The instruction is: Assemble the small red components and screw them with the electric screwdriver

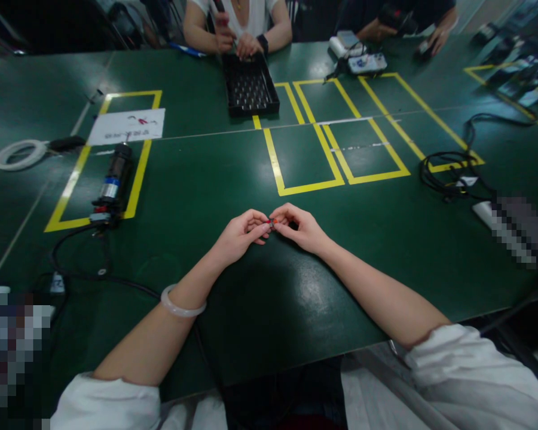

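Observation:
In the middle of the head view, my left hand (242,236) and my right hand (303,228) meet just above the green table. Between their fingertips is a small part (272,223) with red, orange and dark areas; it is too small to name. Thumb and fingers of my left hand pinch its left side, and those of my right hand pinch the orange-red right side. My fingers cover most of it. A pale bangle (182,304) circles my left wrist.
A cylindrical tool (112,182) with a cable lies left, near a paper sheet (125,126) and a white ring (20,155). Across the green table (206,173), a person handles something over a black tray (253,107). Black cables (448,170) lie coiled right.

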Demonstrator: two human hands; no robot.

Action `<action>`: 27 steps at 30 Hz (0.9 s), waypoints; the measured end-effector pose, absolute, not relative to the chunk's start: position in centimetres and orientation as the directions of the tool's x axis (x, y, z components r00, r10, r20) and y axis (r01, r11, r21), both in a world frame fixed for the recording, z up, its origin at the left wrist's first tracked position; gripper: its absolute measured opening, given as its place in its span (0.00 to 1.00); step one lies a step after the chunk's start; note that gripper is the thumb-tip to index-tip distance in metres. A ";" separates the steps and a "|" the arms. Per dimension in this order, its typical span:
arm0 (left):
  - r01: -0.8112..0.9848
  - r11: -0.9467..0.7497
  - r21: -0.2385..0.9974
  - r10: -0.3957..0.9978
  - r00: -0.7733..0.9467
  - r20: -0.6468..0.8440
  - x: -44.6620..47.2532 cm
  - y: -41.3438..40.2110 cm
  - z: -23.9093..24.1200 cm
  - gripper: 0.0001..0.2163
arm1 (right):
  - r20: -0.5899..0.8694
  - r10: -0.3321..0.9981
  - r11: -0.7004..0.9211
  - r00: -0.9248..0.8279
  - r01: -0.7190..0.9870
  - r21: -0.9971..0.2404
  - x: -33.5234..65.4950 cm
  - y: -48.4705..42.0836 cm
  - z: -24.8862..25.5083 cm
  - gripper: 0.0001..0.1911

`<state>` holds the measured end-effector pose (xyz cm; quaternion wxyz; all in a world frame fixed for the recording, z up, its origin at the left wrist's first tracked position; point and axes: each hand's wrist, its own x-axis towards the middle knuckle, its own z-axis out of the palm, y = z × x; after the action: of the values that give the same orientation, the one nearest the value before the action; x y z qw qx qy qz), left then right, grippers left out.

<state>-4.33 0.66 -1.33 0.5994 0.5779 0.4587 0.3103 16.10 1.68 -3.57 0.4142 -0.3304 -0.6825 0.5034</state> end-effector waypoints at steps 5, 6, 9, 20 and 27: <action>0.143 0.160 0.977 0.910 0.362 -0.202 -4.4 0.7 -1.3 0.18 | 0.254 0.860 0.308 -0.442 0.052 -0.950 16.1 1.7 -3.6 0.08; 0.135 0.161 0.978 0.910 0.362 -0.200 -4.4 0.7 -1.4 0.18 | 0.259 0.856 0.316 -0.447 0.055 -0.947 16.1 1.7 -3.6 0.08; 0.118 0.143 0.983 0.916 0.361 -0.177 -4.4 0.8 -1.4 0.17 | 0.244 0.864 0.297 -0.441 0.056 -0.953 16.0 1.8 -3.6 0.11; 0.293 -0.060 0.954 0.911 0.407 -0.068 -4.7 0.7 -0.8 0.14 | 0.169 0.885 0.238 -0.434 0.109 -0.965 16.2 1.9 -3.6 0.10; 0.808 -0.269 0.523 0.962 0.250 0.109 -14.8 4.3 3.1 0.23 | 0.167 0.883 0.249 -0.438 0.136 -0.959 16.2 2.0 -3.7 0.10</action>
<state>-14.77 4.26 3.10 0.1840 0.7688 0.5758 0.2088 16.24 1.97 -3.70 0.3815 -0.3681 -0.6920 0.4899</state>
